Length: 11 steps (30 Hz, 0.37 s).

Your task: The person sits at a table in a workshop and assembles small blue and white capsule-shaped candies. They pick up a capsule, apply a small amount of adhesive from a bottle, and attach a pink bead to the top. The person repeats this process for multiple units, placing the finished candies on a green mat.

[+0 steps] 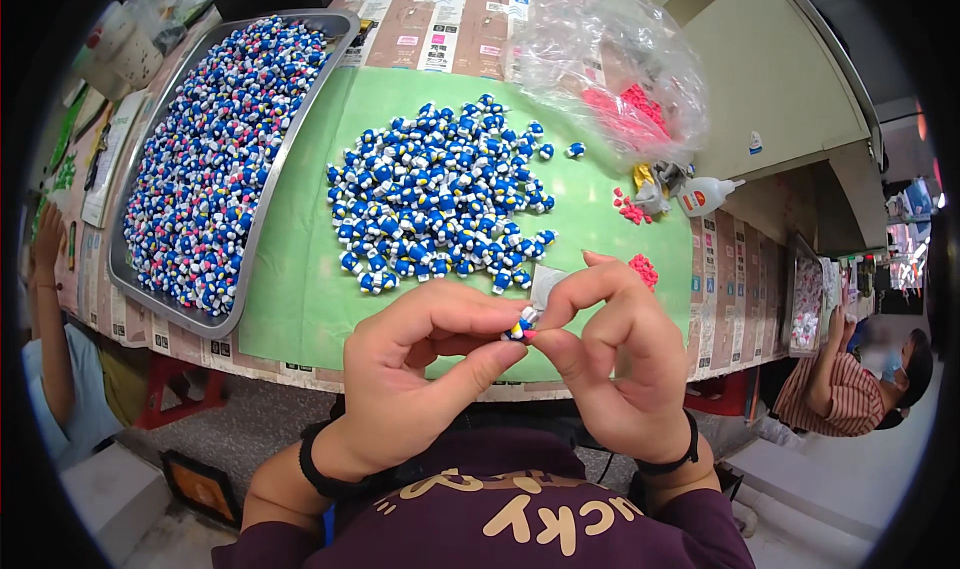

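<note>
Above the near edge of the green sheet (610,249), my left hand (415,364) pinches a tiny blue and white plastic figurine (521,322) between thumb and fingertips. My right hand (630,359) meets it from the other side, thumb and index finger closed on a small pink piece (530,335) that touches the figurine. Fingertips partly cover both parts. Beyond my hands spreads a loose pile of similar blue and white figurines (430,189). Close to my right fingers lie a grey square (544,283) and a little heap of pink pieces (643,269).
A metal tray (285,184) full of figurines stands at left. On the right are more pink pieces (630,207), a white squeeze bottle (708,195) and a clear plastic bag (560,39) with pink pieces inside. Co-workers sit at far left (55,359) and far right (830,384).
</note>
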Motion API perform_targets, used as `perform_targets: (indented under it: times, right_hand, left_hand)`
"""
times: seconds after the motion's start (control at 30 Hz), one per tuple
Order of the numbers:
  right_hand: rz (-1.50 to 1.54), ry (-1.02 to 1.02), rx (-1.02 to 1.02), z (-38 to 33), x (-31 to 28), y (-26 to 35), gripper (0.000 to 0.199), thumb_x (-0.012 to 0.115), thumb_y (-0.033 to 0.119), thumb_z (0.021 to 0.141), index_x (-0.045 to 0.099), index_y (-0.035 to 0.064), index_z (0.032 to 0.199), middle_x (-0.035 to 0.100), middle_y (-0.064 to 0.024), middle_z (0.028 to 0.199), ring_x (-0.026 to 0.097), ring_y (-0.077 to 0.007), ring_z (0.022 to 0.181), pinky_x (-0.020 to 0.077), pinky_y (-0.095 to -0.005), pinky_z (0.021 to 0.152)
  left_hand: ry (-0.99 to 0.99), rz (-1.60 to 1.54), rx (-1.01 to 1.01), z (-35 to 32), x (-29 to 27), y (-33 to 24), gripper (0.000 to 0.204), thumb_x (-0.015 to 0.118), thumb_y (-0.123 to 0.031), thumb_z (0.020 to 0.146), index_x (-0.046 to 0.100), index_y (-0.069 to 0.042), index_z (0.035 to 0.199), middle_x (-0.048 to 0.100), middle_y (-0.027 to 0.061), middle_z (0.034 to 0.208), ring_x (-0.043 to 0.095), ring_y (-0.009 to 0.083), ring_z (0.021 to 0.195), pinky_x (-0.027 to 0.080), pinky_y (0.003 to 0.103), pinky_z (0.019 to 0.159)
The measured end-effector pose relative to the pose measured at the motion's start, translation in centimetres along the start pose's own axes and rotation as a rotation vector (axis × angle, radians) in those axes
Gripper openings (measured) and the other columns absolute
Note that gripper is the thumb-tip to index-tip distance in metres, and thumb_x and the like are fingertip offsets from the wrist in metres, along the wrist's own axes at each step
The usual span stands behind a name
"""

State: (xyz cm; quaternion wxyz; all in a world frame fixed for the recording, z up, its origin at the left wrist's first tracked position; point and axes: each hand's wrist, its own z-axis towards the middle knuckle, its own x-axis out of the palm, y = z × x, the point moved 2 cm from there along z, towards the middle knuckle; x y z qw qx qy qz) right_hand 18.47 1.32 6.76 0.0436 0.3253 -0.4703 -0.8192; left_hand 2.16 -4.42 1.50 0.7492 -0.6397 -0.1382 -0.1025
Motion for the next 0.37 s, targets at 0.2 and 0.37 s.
perform_targets:
  times: [0.2, 0.37]
  right_hand:
    - [0.0, -0.04, 0.04, -0.7, 0.6, 0.1, 0.031, 0.074, -0.003, 0.08, 0.046, 0.0103, 0.077, 0.06, -0.0032, 0.085, 0.056, -0.0214, 0.077, 0.0394, -0.0367, 0.082]
    - [0.205, 0.023, 0.285, -0.9, -0.2, -0.8, 0.036, 0.08, 0.005, 0.077, 0.045, 0.0104, 0.08, 0.058, -0.0083, 0.097, 0.055, -0.0212, 0.086, 0.0402, -0.0398, 0.081]
  left_hand:
    - [0.018, 0.47, 0.324, 0.2, 0.4, -1.3, 0.022, 0.077, 0.009, 0.076, 0.07, 0.001, 0.095, 0.07, 0.0165, 0.096, 0.071, 0.0206, 0.086, 0.058, 0.026, 0.071]
    - [0.111, 0.448, 0.285, -0.2, -0.5, -1.8, 0.022, 0.08, 0.005, 0.075, 0.071, -0.001, 0.094, 0.072, 0.0149, 0.096, 0.071, 0.0243, 0.083, 0.058, 0.029, 0.069]
